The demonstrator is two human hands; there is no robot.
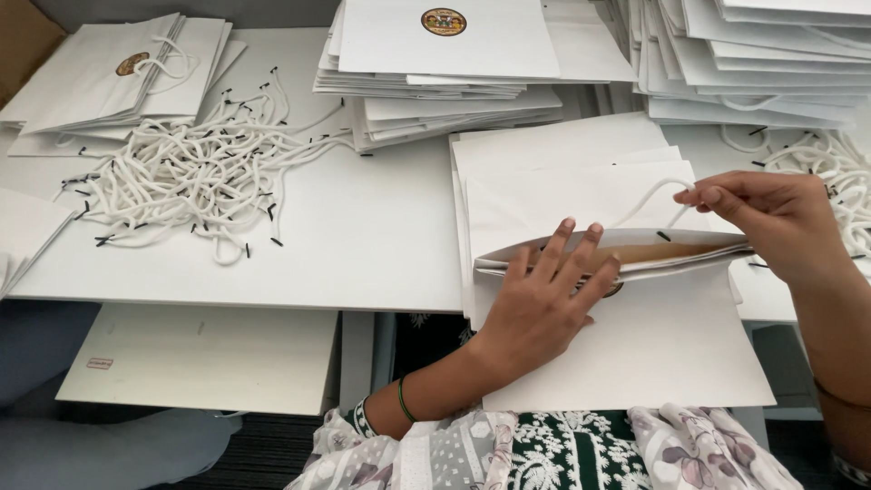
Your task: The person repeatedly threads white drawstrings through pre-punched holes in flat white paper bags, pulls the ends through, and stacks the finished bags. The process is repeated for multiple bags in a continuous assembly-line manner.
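1. Paper bag (pixel 635 345), white and lying flat, sits at the table's near edge toward its right end, overhanging toward me; its mouth is parted, showing a brown inside.
2. My left hand (pixel 544 304) lies palm down on the bag, fingers spread and extended; the fingertips (pixel 568 227) reach over the upper lip of the mouth, pressing on it rather than clasping anything.
3. My right hand (pixel 771 213) hovers above the right end of the mouth, thumb and forefinger pinched on a white rope handle (pixel 655 195) that arcs up from the bag's far side.
4. A black tip (pixel 664 236) of that cord shows just inside the opening.
5. Under the bag lie more flat white bags (pixel 544 159), fanned toward the table's middle.
6. Toward the left end of the table (pixel 363 245) rests a loose heap of white cords (pixel 181 177) with black tips.
7. Along the far edge stand stacks of flat bags (pixel 445 63), some bearing a round sticker; another stack fills the far right corner (pixel 753 63), with more cords (pixel 835 172) at the right edge.
8. A finished bag with handle (pixel 118 73) lies at the far left corner.
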